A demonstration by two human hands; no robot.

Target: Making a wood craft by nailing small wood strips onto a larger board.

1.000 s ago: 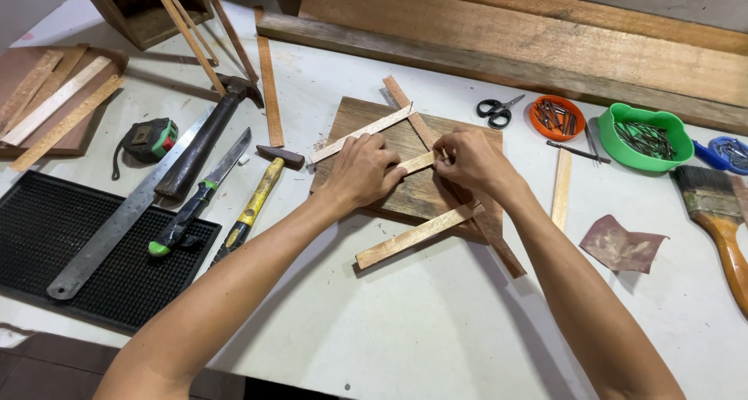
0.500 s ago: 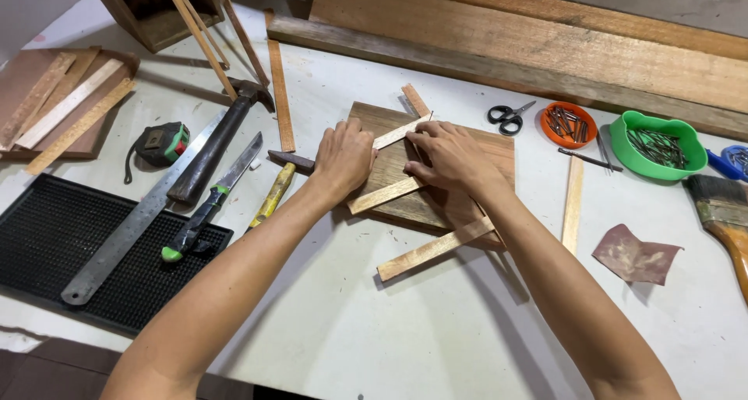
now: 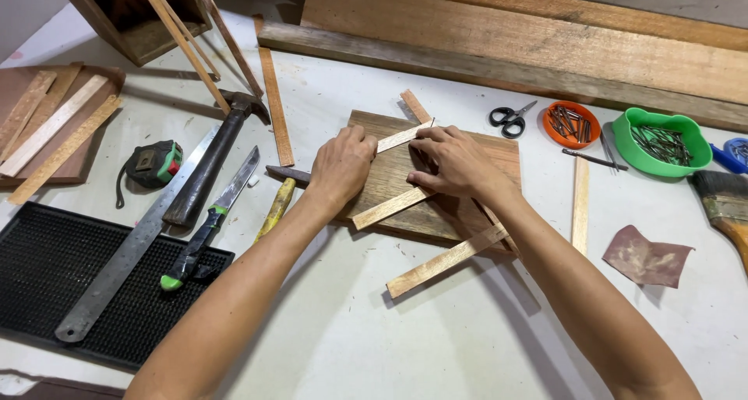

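Thin wooden strips (image 3: 389, 207) are pressed flat onto a brown board (image 3: 389, 174) by the left hand (image 3: 343, 166) and right hand (image 3: 460, 165), fingers curled; an orange dish (image 3: 573, 124) and green tub (image 3: 662, 143) of nails sit right.

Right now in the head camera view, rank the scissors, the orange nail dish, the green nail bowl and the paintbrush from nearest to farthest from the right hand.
1. Scissors, just up and right of the right hand.
2. Orange nail dish, further right.
3. Green nail bowl, beyond that dish.
4. Paintbrush, at the right edge.
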